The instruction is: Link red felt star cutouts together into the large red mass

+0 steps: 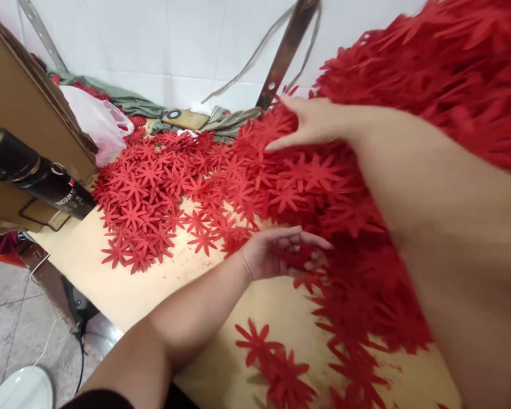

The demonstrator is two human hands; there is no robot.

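Observation:
Many flat red flower-shaped pieces with long narrow petals lie spread over a pale tabletop. My right hand reaches over the back of the spread, at the foot of a tall heap of the same red pieces. Its thumb and fingers are spread wide, with nothing visibly gripped. Nearer to me, my left hand is held palm turned to the right, fingers loosely curved and apart, against the heap's lower edge. Red shows between its fingers; whether any piece touches the palm is unclear.
At the left stand a cardboard box and a black vacuum flask. A white plastic bag lies behind them. Along the tiled wall are a phone, green cloth and a metal strip. Loose red flowers lie near the front edge.

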